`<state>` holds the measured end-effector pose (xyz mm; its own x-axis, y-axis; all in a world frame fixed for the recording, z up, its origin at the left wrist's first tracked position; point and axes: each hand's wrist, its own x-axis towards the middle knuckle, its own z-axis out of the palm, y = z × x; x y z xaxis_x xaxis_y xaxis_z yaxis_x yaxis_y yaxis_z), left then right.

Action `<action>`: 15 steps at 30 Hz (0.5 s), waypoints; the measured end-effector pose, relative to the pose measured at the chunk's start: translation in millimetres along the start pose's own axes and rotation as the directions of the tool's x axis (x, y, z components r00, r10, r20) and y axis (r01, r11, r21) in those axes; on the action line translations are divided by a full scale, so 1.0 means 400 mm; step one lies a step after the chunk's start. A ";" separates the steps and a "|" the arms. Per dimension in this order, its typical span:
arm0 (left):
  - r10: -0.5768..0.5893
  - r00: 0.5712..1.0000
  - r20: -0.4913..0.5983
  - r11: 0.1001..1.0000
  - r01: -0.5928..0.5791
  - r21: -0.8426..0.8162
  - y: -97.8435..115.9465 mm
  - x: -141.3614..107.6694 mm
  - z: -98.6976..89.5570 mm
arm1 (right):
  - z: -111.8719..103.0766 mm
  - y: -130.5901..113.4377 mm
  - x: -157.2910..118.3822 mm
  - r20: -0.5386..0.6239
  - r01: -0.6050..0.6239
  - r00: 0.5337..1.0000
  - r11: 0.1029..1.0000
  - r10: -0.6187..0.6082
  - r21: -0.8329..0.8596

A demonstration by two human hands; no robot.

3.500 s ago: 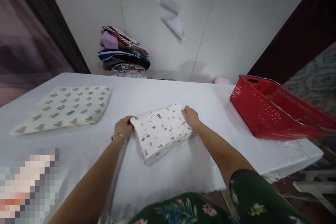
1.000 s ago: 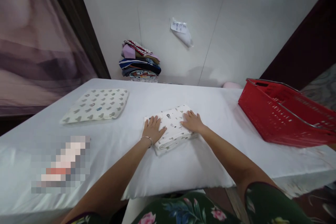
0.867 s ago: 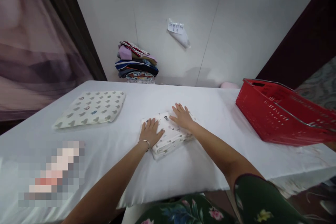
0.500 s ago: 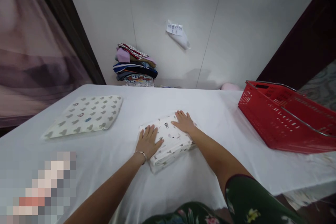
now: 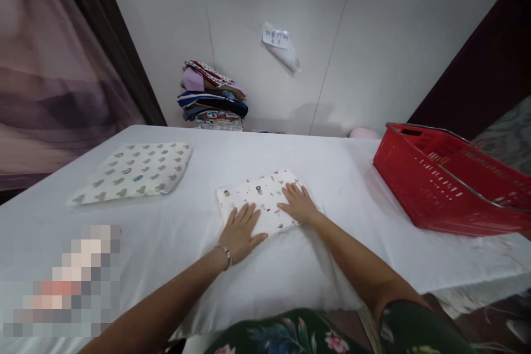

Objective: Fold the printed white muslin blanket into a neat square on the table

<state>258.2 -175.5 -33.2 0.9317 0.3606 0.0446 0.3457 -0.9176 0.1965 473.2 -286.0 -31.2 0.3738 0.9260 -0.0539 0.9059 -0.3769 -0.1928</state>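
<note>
A folded white cloth [image 5: 265,194] with small grey and dark prints lies in front of me on the table. My left hand [image 5: 243,233] rests flat on its near left part, fingers spread, a bracelet on the wrist. On the near right part of the cloth lies my right hand [image 5: 299,203], palm down with the fingers stretched out. Neither hand grips anything. Farther left, apart from both hands, is another folded cloth [image 5: 139,170], cream with grey mouse-head shapes and a few coloured ones.
A red perforated basket [image 5: 440,199] with metal handles stands at the table's right side. The table [image 5: 332,160] has a white cover. Behind its far edge rises a stack of folded fabrics [image 5: 213,97]. A paper label [image 5: 276,38] hangs on the wall. Pixelation hides something at lower left.
Both hands have slid toward me over the cloth, and its thick near folded edge no longer shows. The cloth looks flatter. The whole view has shifted slightly.
</note>
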 end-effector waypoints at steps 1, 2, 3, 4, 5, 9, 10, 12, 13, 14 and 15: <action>0.007 1.000 0.013 1.000 -0.007 -0.003 0.004 -0.011 0.017 | 0.011 0.002 -0.016 0.008 -0.011 1.000 1.000 0.011 -0.004; 0.004 1.000 0.015 1.000 -0.004 -0.004 0.004 -0.018 0.032 | 0.019 0.002 -0.026 0.013 -0.021 1.000 1.000 0.021 -0.005; -0.003 1.000 0.011 1.000 0.003 -0.006 0.003 -0.021 0.041 | 0.024 0.002 -0.031 0.015 -0.026 1.000 1.000 0.026 -0.006; -0.008 1.000 0.008 1.000 0.008 -0.009 0.002 -0.022 0.047 | 0.026 0.000 -0.030 0.015 -0.028 0.999 1.000 0.028 -0.003; -0.012 1.000 0.002 1.000 0.012 -0.015 0.000 -0.022 0.048 | 0.025 -0.001 -0.027 0.014 -0.028 1.000 1.000 0.028 0.005; -0.023 0.998 -0.054 0.996 0.018 -0.091 -0.006 -0.024 0.030 | 0.003 0.007 -0.008 0.020 -0.039 0.999 0.990 0.036 0.138; -0.061 0.992 -0.113 0.992 0.047 -0.119 -0.010 -0.028 0.026 | -0.004 0.016 -0.005 0.009 -0.062 0.998 0.978 0.061 0.200; -0.215 0.940 -0.265 0.966 0.164 -0.202 -0.029 -0.034 0.025 | -0.016 0.044 0.000 -0.041 -0.150 0.984 0.931 0.173 0.333; -0.332 0.886 -0.324 0.931 0.251 -0.266 -0.043 -0.037 0.029 | -0.021 0.060 0.003 -0.060 -0.202 0.968 0.899 0.244 0.388; -0.457 0.821 -0.342 0.874 0.342 -0.345 -0.061 -0.038 0.034 | -0.024 0.077 0.005 -0.062 -0.255 0.949 0.867 0.309 0.428; -0.558 0.767 -0.318 0.807 0.412 -0.422 -0.081 -0.038 0.041 | -0.026 0.093 0.009 -0.047 -0.300 0.933 0.840 0.358 0.452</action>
<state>234.7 -154.0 -56.3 0.4858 0.8415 0.2363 0.6161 -0.5214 0.5904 510.2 -297.0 -28.3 0.6821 0.7275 -0.0737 0.5589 -0.5837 -0.5890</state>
